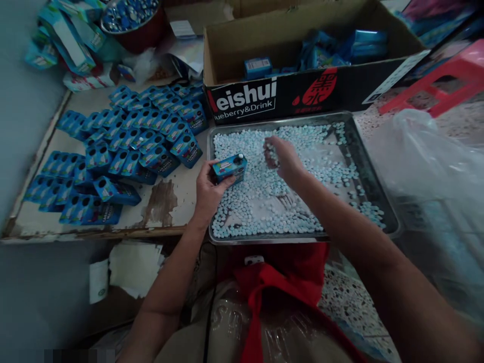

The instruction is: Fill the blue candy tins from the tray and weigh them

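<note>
My left hand (212,189) grips a small blue candy box (231,166) over the left part of a metal tray (384,201). A pale piece shows at the round hole in the box's top. Small round white and pale blue candies (242,212) cover much of the tray. Over its middle, the curled fingers of my right hand (282,157) are closed around several of these candies. How many lie in the palm is hidden. Left of the tray, many matching blue boxes (151,126) stand in tight rows, round dark holes on their tops.
Behind the tray stands a black-printed carton (313,93) with blue packs inside. A red bowl (147,38) of blue and silver pieces sits at the back left, beside flattened boxes (68,43). To the right are clear plastic (423,146) and a red stool (438,83).
</note>
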`<state>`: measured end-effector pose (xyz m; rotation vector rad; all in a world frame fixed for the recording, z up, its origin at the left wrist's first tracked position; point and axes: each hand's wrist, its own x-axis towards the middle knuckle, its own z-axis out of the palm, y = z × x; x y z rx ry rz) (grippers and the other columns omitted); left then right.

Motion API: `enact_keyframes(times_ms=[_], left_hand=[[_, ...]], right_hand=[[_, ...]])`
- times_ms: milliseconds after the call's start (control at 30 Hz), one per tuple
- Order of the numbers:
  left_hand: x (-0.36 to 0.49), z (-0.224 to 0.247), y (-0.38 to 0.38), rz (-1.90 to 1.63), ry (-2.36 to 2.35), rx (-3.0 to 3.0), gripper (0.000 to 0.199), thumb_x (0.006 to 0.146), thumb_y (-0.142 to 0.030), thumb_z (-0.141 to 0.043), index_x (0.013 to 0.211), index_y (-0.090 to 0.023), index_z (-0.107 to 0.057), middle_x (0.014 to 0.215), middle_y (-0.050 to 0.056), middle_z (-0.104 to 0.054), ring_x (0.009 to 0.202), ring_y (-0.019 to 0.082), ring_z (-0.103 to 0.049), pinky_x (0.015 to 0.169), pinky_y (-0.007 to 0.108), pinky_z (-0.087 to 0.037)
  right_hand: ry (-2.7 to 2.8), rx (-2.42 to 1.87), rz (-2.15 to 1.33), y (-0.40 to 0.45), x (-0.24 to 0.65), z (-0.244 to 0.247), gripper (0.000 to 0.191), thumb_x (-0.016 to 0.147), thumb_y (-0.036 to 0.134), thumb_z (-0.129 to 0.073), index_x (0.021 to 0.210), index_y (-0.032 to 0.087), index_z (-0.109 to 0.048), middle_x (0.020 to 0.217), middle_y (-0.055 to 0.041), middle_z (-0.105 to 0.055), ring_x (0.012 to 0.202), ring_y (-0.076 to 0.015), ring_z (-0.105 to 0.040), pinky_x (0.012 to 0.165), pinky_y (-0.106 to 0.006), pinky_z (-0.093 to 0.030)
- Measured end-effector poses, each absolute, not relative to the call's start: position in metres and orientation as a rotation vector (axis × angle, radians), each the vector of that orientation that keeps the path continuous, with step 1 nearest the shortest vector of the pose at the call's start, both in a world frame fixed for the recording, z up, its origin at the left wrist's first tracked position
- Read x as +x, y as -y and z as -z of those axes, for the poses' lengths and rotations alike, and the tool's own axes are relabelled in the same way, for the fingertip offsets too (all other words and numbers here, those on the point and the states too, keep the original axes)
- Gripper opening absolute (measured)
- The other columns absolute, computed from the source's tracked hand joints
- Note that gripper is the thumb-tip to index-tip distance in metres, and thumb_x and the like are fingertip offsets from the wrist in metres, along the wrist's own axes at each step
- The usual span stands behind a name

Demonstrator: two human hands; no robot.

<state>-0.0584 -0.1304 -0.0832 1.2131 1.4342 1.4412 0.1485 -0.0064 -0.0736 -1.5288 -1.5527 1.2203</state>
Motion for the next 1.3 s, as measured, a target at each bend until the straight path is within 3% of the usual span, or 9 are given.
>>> enact_keyframes(times_ms=[100,333,567,833,1000,1100,1300], left_hand=[[-0.047,0.076,0.131,-1.367,-1.478,1.288,0.045,0.076,-0.036,-0.096,0.105,-0.023,-0.064,0.099,0.0,-0.069,0.094,0.02,-0.067,0.085,0.03,-0.053],[-0.025,0.061,0.134,-1.255,-1.516,1.409,0.04,0.072,-0.028,-0.096,0.1,-0.023,-0.067,0.094,-0.001,-0.071,0.089,0.02,-0.064,0.08,0.029,-0.048],[-0.009,0.063,0.128,-1.246,-1.561,1.395,0.041,0.069,-0.02,-0.096,0.099,-0.024,-0.067,0.095,-0.002,-0.073,0.09,0.021,-0.066,0.082,0.032,-0.049],[-0.001,0.067,0.12,-1.25,-1.544,1.419,0.04,0.073,-0.016,-0.095,0.097,-0.023,-0.065,0.095,-0.002,-0.072,0.092,0.02,-0.066,0.085,0.032,-0.05],[-0.017,0.074,0.119,-1.363,-1.369,1.31,0.043,0.076,-0.025,-0.096,0.107,-0.025,-0.066,0.105,0.0,-0.073,0.101,0.022,-0.071,0.091,0.032,-0.056],[-0.016,0.078,0.116,-1.297,-1.298,1.224,0.051,0.07,-0.029,-0.1,0.106,-0.025,-0.065,0.099,0.0,-0.071,0.095,0.022,-0.071,0.088,0.032,-0.058],[-0.017,0.068,0.121,-1.269,-1.486,1.379,0.043,0.072,-0.026,-0.098,0.104,-0.025,-0.069,0.1,0.001,-0.072,0.098,0.023,-0.069,0.089,0.032,-0.056]], right_hand=[[1.05,-1.165,-1.551,0.012,0.155,0.05,0.043,0.097,0.068,-0.063,0.083,0.028,-0.053,0.069,0.003,-0.049,0.054,-0.0137,-0.037,0.051,-0.029,-0.033],[0.994,-0.835,-1.528,0.041,0.137,0.019,0.051,0.093,0.077,-0.073,0.083,0.029,-0.062,0.073,0.0013,-0.053,0.071,-0.0184,-0.059,0.062,-0.032,-0.049],[0.999,-0.853,-1.379,0.055,0.128,0.023,0.058,0.095,0.081,-0.076,0.072,0.029,-0.061,0.067,0.002,-0.051,0.064,-0.0166,-0.053,0.06,-0.033,-0.049],[0.977,-0.937,-1.386,0.041,0.154,0.025,0.049,0.1,0.071,-0.075,0.076,0.031,-0.063,0.057,0.0039,-0.035,0.059,-0.0184,-0.049,0.062,-0.035,-0.049],[0.791,-1.133,-1.432,0.008,0.207,0.059,0.062,0.099,0.07,-0.073,0.067,0.028,-0.041,0.056,0.0062,-0.027,0.051,-0.0146,-0.032,0.052,-0.031,-0.036],[0.673,-1.246,-1.477,-0.001,0.222,0.072,0.061,0.097,0.064,-0.076,0.068,0.026,-0.039,0.058,0.007,-0.031,0.049,-0.0111,-0.027,0.049,-0.027,-0.029],[0.625,-1.146,-1.566,-0.006,0.226,0.067,0.05,0.097,0.054,-0.079,0.072,0.024,-0.047,0.061,0.0062,-0.042,0.049,-0.0091,-0.036,0.048,-0.023,-0.033]])
